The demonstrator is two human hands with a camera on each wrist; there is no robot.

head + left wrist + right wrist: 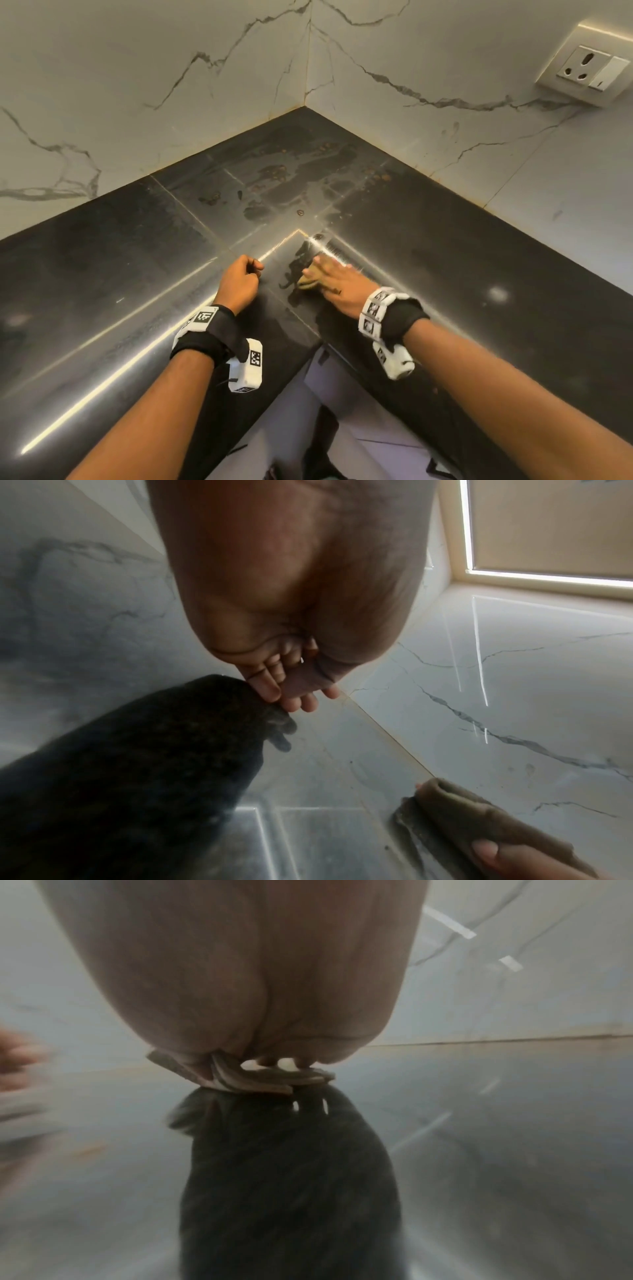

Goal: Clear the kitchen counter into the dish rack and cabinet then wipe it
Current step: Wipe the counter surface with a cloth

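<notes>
The tabletop [445, 246] runs into a corner where two walls [137, 85] meet. On it, near its front inner edge, the right hand [337, 282] lies flat on a folded cloth [308, 279], with the left hand [239, 281] fisted just to the cloth's left, resting on the tabletop. Stains [274, 171] lie behind both hands, toward the corner. A socket [589, 70] sits on the right wall, well apart

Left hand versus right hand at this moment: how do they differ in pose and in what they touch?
The left hand is curled into a fist, holding nothing; the right hand lies flat with straight fingers, pressing a cloth. Both rest on the counter.
</notes>
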